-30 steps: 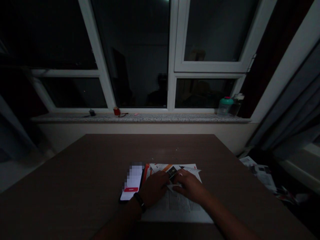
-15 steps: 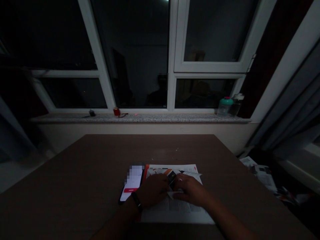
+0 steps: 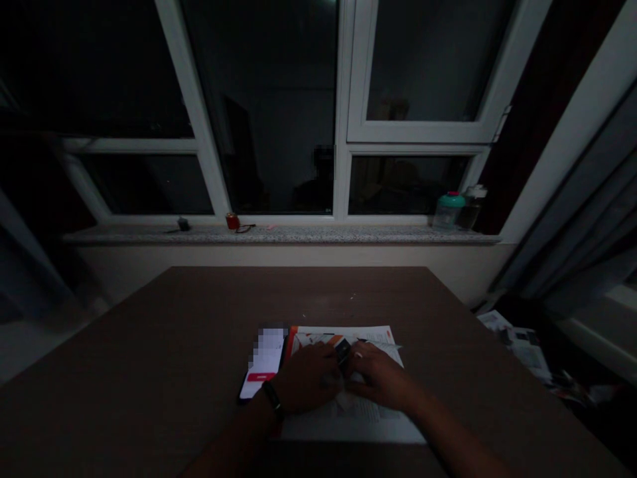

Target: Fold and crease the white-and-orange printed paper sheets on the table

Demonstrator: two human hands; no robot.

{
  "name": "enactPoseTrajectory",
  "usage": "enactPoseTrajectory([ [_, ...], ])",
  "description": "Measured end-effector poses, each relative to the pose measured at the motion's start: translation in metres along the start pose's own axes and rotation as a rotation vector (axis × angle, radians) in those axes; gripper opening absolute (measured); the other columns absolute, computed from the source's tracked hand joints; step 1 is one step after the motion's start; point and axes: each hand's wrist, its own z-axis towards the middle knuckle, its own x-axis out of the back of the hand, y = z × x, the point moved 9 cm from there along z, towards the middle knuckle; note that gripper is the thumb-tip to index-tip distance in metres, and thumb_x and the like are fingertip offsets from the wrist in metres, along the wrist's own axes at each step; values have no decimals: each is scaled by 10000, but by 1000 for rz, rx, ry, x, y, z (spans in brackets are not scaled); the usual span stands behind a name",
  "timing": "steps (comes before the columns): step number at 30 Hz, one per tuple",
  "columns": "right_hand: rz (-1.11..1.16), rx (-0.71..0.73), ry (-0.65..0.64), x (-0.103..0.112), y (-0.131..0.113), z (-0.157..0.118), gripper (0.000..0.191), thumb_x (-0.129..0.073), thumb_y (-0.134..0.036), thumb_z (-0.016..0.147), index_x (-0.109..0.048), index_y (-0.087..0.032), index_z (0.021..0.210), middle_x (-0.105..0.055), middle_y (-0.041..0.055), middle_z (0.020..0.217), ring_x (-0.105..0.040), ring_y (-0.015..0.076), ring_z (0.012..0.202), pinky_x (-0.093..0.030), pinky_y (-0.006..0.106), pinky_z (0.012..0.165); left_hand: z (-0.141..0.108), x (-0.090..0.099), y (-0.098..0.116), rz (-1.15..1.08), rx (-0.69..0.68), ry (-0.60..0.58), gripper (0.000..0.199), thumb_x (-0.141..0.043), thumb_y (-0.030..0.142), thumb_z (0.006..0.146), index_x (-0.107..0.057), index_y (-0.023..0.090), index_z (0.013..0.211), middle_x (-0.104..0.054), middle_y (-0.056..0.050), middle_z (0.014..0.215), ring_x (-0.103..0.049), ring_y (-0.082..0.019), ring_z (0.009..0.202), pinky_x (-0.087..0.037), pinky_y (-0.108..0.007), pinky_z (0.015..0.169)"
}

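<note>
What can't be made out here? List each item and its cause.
All in the head view:
- Folded paper: partly covered by the left hand and right hand.
- Phone: upper screen masked by pixelation.
- Page beneath: print too small and dim to read.
- Left forearm, right forearm: cut off by the bottom edge.

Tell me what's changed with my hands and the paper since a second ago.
Your left hand has edged slightly toward your right hand, covering more of the folded sheet between them. Both remain on it. The phone and printed pages underneath stayed put.
</note>
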Motion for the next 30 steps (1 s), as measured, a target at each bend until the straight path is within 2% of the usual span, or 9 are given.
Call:
enactPoseTrajectory([
  [3, -1, -20, 12, 1, 0, 0, 194, -742, -244, 772, -630, -230, 929, -617, 30, 1009, -536, 214, 1001, -400, 340, 870, 1, -2, -2, 12, 30, 3, 237, -687, 344, 815, -597, 257, 1016, -575, -24, 1140, -529, -249, 1044, -415, -359, 854],
  [11, 18, -48, 21, 2, 1, -1, 241, -745, -243, 762, -601, -229, 954, -615, 26, 1030, -529, 213, 999, -391, 343, 875, 3, -3, -5, 7, 54, 14, 253, -698, 284, 803, -587, 255, 1028, -558, -31, 1155, -513, -257, 1058, -419, -370, 849],
  [16, 22, -54, 48, 0, 2, 0, 282, -777, -281, 738, -593, -227, 945, -614, 17, 1026, -524, 212, 991, -388, 335, 866, 2, -5, -3, -1, 43, 63, 346, -728, 405, 787, -578, 246, 1056, -551, -51, 1161, -511, -274, 1055, -407, -411, 890],
  [19, 29, -61, 55, 0, 3, 0, 294, -788, -261, 720, -588, -220, 933, -616, 23, 1038, -522, 217, 994, -386, 339, 868, 2, -5, -3, -7, 53, 85, 399, -751, 400, 762, -568, 252, 1084, -540, -53, 1193, -500, -282, 1080, -391, -424, 921],
  [30, 39, -87, 52, 0, 3, 1, 252, -768, -276, 752, -607, -224, 939, -620, 39, 1050, -529, 235, 1026, -380, 379, 921, 3, -7, -5, -35, 69, 67, 330, -717, 404, 800, -554, 238, 1034, -547, -37, 1158, -502, -263, 1056, -378, -395, 916],
])
